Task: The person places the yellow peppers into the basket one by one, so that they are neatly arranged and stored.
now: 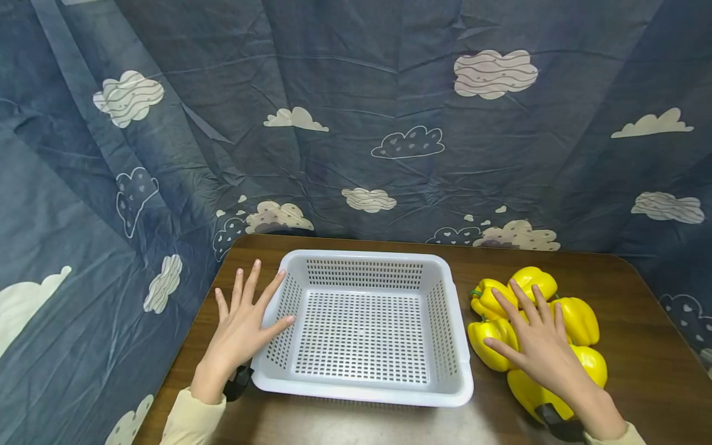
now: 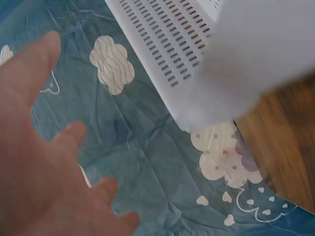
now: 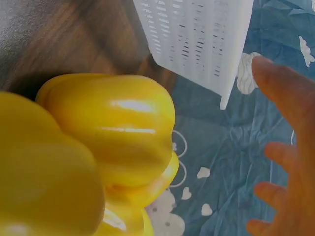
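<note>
Glossy lobed peppers [image 1: 494,346]; slotted basket [image 1: 361,337], probably plastic

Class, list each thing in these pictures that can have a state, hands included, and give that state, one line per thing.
White basket: upright on the table, empty.
Yellow peppers: whole where visible, clustered beside the basket, partly hidden by the right hand.
Left hand: fingers spread, at the basket's left side, holding nothing.
Right hand: fingers spread above the peppers, holding nothing.
Cloud-patterned cloth: hanging, wrinkled.
</note>
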`<state>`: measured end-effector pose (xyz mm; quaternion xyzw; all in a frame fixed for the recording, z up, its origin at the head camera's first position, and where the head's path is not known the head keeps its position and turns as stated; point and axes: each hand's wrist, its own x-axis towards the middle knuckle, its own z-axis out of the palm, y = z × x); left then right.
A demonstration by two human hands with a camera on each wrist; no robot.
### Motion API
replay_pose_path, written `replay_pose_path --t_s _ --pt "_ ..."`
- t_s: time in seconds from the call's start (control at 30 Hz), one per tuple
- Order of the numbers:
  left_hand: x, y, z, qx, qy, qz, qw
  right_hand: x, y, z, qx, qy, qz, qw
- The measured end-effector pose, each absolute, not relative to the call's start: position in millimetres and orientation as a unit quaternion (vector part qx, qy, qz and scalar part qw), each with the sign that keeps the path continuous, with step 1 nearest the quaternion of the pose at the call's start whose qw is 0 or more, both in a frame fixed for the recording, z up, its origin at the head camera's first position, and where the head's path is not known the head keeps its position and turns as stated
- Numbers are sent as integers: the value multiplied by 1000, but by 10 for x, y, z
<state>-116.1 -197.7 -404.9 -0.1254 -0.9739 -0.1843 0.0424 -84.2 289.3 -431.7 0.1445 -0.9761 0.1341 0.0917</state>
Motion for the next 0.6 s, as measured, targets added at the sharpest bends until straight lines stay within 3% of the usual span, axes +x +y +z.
replay_pose_path --t_s 0.6 --pt "-1202 -2259 -4180 -180 -947 -267 10 -665 3144 -4328 197 -951 203 122"
